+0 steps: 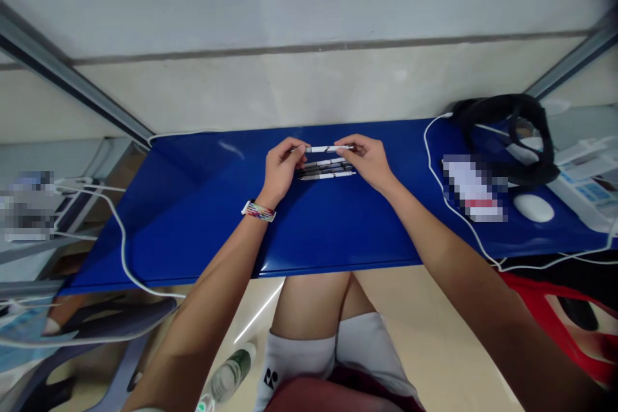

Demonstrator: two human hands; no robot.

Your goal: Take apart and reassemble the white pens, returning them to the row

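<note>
The left hand (281, 170) and the right hand (367, 158) work together above the far half of a blue tabletop (333, 225). Both hands are nearly closed, with thumb and forefinger pinched together. The left hand grips the left end of a white pen (318, 149); the right hand grips its right end. The pen extends left to right between the fingertips, roughly parallel to the far edge. Whether it is raised or in contact with the surface cannot be determined.

A group of pens (331, 175) lies just on the near side of the held pen, between the hands. These pens are placed side by side, lengthwise left to right, and include white and dark barrels; the exact count is unclear. The right thumb is close to the right end of the group.

A multicoloured wristband (259, 210) encircles the left wrist. At the right of the tabletop, well apart from the pens, are a black band-shaped object (547, 141), a pixelated item (470, 187) and a smooth white oval object (533, 208). A white cable (433, 164) runs along the left of these items. A clear bottle (232, 374) is below the near edge, left of the person's legs.
</note>
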